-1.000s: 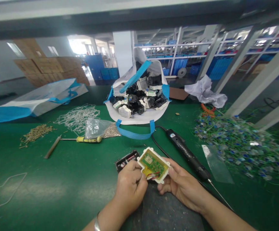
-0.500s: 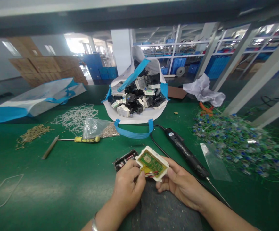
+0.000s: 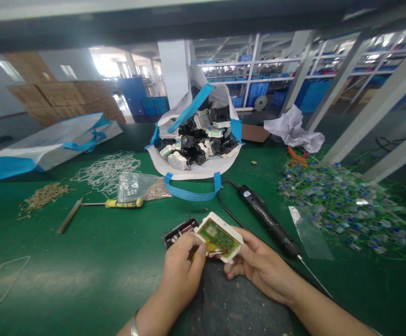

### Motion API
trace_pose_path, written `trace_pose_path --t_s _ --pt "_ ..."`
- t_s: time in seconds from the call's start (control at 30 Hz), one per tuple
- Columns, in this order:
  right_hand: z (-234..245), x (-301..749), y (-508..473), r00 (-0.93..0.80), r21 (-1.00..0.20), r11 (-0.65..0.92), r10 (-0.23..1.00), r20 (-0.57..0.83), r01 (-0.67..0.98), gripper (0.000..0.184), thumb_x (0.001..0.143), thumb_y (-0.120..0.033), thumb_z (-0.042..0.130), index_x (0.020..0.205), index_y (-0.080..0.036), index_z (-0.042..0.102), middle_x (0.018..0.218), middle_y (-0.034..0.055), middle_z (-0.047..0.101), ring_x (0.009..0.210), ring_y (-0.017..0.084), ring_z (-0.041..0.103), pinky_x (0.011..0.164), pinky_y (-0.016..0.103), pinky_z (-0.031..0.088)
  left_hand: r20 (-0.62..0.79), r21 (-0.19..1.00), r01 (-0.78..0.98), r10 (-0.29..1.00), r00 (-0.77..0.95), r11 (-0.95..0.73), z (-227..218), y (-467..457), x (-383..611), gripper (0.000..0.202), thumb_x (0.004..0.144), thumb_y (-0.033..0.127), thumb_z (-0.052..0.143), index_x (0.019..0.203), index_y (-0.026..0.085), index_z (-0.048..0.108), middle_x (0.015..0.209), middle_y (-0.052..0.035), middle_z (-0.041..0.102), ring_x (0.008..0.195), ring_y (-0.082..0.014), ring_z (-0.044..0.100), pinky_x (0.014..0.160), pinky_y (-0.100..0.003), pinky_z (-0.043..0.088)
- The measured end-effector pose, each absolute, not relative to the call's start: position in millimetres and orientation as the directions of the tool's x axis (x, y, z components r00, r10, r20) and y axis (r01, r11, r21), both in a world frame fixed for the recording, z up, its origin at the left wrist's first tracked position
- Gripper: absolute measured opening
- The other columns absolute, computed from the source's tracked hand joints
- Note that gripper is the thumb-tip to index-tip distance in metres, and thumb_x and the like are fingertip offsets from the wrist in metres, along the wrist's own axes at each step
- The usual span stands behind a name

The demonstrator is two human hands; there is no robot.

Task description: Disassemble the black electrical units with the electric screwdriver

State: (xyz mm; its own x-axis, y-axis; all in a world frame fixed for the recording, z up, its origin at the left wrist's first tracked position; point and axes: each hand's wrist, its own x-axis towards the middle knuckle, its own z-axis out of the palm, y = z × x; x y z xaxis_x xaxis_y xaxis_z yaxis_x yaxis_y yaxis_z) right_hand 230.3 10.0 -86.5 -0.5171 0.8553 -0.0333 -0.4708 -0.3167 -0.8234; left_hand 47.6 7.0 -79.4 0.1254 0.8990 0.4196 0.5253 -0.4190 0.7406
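A white plastic housing (image 3: 211, 219) with a green circuit board (image 3: 218, 235) inside is tilted toward me above a dark mat (image 3: 237, 298). My right hand (image 3: 255, 256) grips its right edge, thumb in front and fingers behind. At its lower left corner, my left hand (image 3: 185, 261) pinches thumb to finger at the yellow wires; the fingertips are partly hidden. Red and white wires (image 3: 217, 253) cross the board's lower edge. Just behind my left hand lies an open black case (image 3: 180, 232) with reddish parts inside. A black electric screwdriver (image 3: 269, 219) rests to the right.
A white bag (image 3: 161, 161) full of black and white units stands at the back. Left are a yellow-handled screwdriver (image 3: 124, 204), a screw pile (image 3: 45, 196) and white wire loops (image 3: 110, 170). A heap of green-wired parts (image 3: 346, 205) covers the right, beside a plastic bag (image 3: 311, 238).
My left thumb has shifted slightly at the housing's corner, over the yellow wires. The whole view has moved a little; both hands keep their places on the piece.
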Motion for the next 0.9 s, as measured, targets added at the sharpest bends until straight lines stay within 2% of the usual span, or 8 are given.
trace_pose_path --t_s 0.63,0.9 --pt "-90.2 229.8 11.7 -0.518 -0.804 -0.301 0.855 0.01 -0.512 0.047 0.081 -0.039 0.067 0.117 -0.02 0.044 0.089 0.0088 0.057 0.07 0.019 0.056 0.063 0.03 0.046 0.427 0.735 0.502 0.886 0.179 -0.455 -80.8 8.3 44.1 0.018 0.078 0.016 0.045 0.063 0.014 0.054 0.067 -0.0045 0.055 0.064 -0.0155 0.052 0.061 -0.027 0.04" --pt "-91.8 231.8 11.0 -0.532 -0.795 -0.315 0.847 0.012 -0.518 0.036 0.085 -0.039 0.061 0.109 -0.016 0.048 0.084 0.0091 0.057 0.068 0.018 0.057 0.061 0.028 0.047 0.443 0.735 0.488 0.878 0.179 -0.47 -82.5 8.4 45.0 0.018 0.078 0.015 0.045 0.062 0.014 0.054 0.067 -0.0043 0.055 0.065 -0.015 0.052 0.061 -0.026 0.039"
